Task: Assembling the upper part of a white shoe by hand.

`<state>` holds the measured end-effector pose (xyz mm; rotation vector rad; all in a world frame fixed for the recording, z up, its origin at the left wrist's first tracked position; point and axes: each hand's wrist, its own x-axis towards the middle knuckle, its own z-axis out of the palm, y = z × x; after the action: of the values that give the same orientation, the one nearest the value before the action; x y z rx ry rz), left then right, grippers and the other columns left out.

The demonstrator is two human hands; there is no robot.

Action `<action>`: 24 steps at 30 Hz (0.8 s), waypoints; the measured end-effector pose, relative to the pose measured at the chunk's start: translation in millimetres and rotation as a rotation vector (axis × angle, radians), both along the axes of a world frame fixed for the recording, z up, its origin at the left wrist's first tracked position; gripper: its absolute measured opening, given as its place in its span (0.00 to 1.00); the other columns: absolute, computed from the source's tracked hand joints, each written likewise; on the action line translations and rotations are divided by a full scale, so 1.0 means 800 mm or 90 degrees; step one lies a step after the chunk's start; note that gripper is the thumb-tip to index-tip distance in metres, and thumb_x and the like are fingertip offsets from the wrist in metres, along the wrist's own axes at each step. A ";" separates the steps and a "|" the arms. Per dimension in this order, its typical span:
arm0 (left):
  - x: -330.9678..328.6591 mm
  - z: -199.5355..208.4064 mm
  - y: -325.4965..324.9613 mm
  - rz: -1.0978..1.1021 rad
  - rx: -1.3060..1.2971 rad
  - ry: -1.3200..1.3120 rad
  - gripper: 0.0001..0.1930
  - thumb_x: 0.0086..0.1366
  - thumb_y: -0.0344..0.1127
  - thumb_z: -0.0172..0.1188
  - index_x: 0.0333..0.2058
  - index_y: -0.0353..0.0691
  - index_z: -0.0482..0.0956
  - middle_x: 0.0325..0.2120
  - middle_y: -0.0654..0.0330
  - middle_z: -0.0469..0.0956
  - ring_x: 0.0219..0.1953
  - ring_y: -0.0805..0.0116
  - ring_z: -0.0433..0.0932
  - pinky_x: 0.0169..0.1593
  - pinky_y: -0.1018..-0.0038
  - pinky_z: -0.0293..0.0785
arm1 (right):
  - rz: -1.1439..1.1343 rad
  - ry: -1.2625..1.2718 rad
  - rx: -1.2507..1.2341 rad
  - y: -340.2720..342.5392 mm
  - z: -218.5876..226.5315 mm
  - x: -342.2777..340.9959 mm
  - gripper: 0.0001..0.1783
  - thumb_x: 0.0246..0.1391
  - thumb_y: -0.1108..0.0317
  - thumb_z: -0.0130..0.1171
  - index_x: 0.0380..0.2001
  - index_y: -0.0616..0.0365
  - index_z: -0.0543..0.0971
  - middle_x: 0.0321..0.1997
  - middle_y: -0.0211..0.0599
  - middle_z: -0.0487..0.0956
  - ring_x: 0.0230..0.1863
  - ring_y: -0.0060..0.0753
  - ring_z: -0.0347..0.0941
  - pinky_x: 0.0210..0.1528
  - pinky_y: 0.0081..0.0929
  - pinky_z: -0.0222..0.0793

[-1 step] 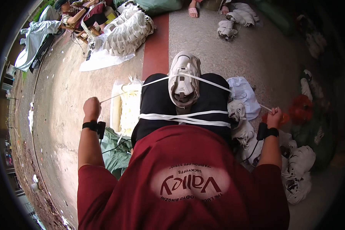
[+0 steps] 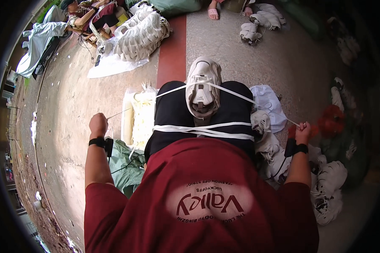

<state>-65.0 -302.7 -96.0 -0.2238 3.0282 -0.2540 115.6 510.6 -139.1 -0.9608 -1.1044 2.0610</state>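
Observation:
A beige and white sneaker point(image 2: 203, 101) stands between my knees, its toe pointing away from me. From the front of its lacing area a white shoelace point(image 2: 232, 92) runs out taut to both sides. My left hand point(image 2: 99, 125), far out to the left, is closed on one end of it. Out to the right, my right hand point(image 2: 302, 133) grips the other end. Several more white laces point(image 2: 185, 128) lie across my thighs, behind the shoe's heel.
Left of my legs stands a tray point(image 2: 128, 120) of pale laces beside a green sack point(image 2: 126, 166). White shoes point(image 2: 331, 181) and a white bag point(image 2: 268, 105) lie at my right. Ahead are a row of shoes point(image 2: 141, 36), a seated person point(image 2: 86, 19) and a pink slipper point(image 2: 213, 14).
Both hands have shifted slightly, my left one outward to the left and down, my right one a little lower. The lace stays stretched and the sneaker has not visibly moved.

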 end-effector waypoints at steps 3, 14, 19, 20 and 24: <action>0.020 -0.014 0.036 0.051 0.094 0.008 0.01 0.49 0.29 0.60 0.22 0.40 0.79 0.24 0.51 0.78 0.30 0.51 0.77 0.33 0.63 0.73 | 0.213 -0.193 0.047 -0.044 0.024 -0.019 0.12 0.49 0.69 0.52 0.15 0.51 0.64 0.14 0.25 0.63 0.15 0.21 0.62 0.17 0.15 0.53; -0.083 0.010 0.341 -0.229 0.630 0.012 0.09 0.52 0.35 0.59 0.27 0.34 0.78 0.22 0.45 0.76 0.29 0.51 0.77 0.35 0.66 0.72 | 0.577 -0.032 0.532 -0.342 0.063 -0.250 0.05 0.38 0.77 0.57 0.24 0.64 0.77 0.21 0.28 0.75 0.24 0.16 0.68 0.28 0.17 0.64; -0.089 0.006 0.390 -0.217 0.807 -0.060 0.12 0.52 0.38 0.60 0.28 0.32 0.79 0.22 0.46 0.77 0.26 0.56 0.78 0.33 0.68 0.72 | 0.566 -0.027 0.386 -0.374 0.047 -0.262 0.08 0.41 0.77 0.58 0.29 0.66 0.78 0.22 0.27 0.76 0.23 0.17 0.68 0.27 0.16 0.65; -0.088 0.000 0.395 -0.215 0.805 -0.032 0.12 0.53 0.37 0.60 0.29 0.33 0.80 0.21 0.46 0.77 0.26 0.58 0.79 0.34 0.69 0.72 | 0.562 -0.035 0.327 -0.375 0.045 -0.262 0.08 0.42 0.77 0.58 0.30 0.66 0.79 0.23 0.27 0.76 0.24 0.17 0.68 0.28 0.16 0.65; -0.086 -0.002 0.402 -0.201 0.805 0.027 0.11 0.53 0.37 0.60 0.28 0.32 0.79 0.20 0.52 0.77 0.24 0.64 0.77 0.33 0.72 0.72 | 0.558 -0.020 0.252 -0.378 0.049 -0.261 0.09 0.44 0.75 0.58 0.32 0.66 0.79 0.23 0.26 0.75 0.23 0.15 0.67 0.26 0.14 0.63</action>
<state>-133.9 19.0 -98.0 0.3456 2.5889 1.5617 -93.2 208.0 -100.0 -0.3123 -2.1150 2.2951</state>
